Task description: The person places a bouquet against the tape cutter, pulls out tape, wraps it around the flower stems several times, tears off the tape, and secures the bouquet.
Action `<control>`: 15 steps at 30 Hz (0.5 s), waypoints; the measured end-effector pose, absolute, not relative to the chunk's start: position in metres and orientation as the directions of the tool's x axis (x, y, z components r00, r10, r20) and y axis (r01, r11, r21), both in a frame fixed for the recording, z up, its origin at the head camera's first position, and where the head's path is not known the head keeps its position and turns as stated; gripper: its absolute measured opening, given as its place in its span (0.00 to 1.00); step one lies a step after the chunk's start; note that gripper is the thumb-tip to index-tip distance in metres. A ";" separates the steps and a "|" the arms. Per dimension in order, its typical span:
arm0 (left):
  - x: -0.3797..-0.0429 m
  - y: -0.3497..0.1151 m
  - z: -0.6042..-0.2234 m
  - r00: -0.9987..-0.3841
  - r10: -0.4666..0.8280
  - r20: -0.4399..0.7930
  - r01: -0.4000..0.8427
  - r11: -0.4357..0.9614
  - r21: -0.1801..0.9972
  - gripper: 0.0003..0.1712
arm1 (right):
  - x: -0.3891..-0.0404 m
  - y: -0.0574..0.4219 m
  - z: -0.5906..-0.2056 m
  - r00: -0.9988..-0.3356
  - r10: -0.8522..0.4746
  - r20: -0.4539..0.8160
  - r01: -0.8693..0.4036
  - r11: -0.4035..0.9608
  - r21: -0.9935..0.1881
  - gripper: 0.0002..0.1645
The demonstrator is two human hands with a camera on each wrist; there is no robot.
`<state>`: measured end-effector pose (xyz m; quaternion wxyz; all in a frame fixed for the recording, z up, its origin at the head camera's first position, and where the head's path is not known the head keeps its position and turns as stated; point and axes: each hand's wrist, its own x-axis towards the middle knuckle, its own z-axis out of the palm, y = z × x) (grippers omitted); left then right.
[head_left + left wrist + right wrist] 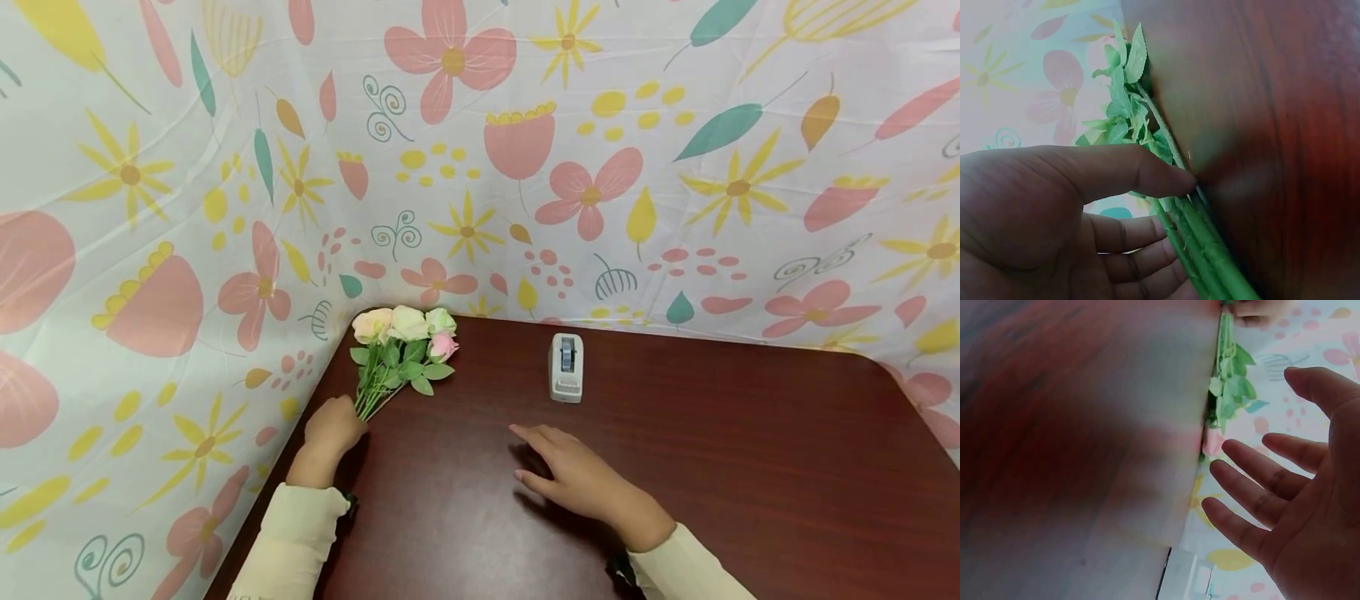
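At the table's left edge my left hand grips the green stems of a bunch of artificial roses, cream, peach, pale green and pink, lying with the blooms toward the back. The left wrist view shows the thumb over the stems and the fingers curled behind them. My right hand hovers over the middle of the table, holding nothing; in the right wrist view its fingers are spread and nearly straight. Beyond that hand stands a white tape dispenser with a roll of tape in it, apart from the fingers.
The dark reddish-brown table has a rounded back right corner. A white cloth printed with flowers and leaves hangs along the back and left sides, close to the table's edges.
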<state>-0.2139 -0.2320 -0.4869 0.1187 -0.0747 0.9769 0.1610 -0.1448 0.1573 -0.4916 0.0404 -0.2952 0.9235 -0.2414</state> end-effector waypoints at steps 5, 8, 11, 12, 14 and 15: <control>-0.218 -0.229 -0.487 -0.944 -0.099 -0.315 -0.192 0.941 0.280 0.15 | -0.146 0.153 -0.492 -0.814 -0.580 0.042 -0.525 0.702 -0.481 0.39; -0.218 -0.226 -0.487 -0.945 -0.097 -0.311 -0.189 0.941 0.282 0.14 | -0.146 0.151 -0.492 -0.808 -0.586 0.053 -0.536 0.696 -0.479 0.39; -0.218 -0.224 -0.488 -0.948 -0.090 -0.305 -0.178 0.944 0.276 0.13 | -0.147 0.149 -0.492 -0.803 -0.592 0.071 -0.549 0.688 -0.475 0.39; -0.217 -0.223 -0.488 -0.948 -0.089 -0.305 -0.178 0.945 0.276 0.13 | -0.147 0.148 -0.492 -0.802 -0.593 0.076 -0.552 0.686 -0.475 0.39; -0.217 -0.221 -0.489 -0.949 -0.087 -0.304 -0.173 0.947 0.270 0.13 | -0.148 0.147 -0.492 -0.800 -0.595 0.078 -0.555 0.685 -0.472 0.39; -0.217 -0.220 -0.489 -0.949 -0.086 -0.304 -0.172 0.947 0.272 0.13 | -0.148 0.146 -0.493 -0.800 -0.595 0.078 -0.555 0.685 -0.473 0.38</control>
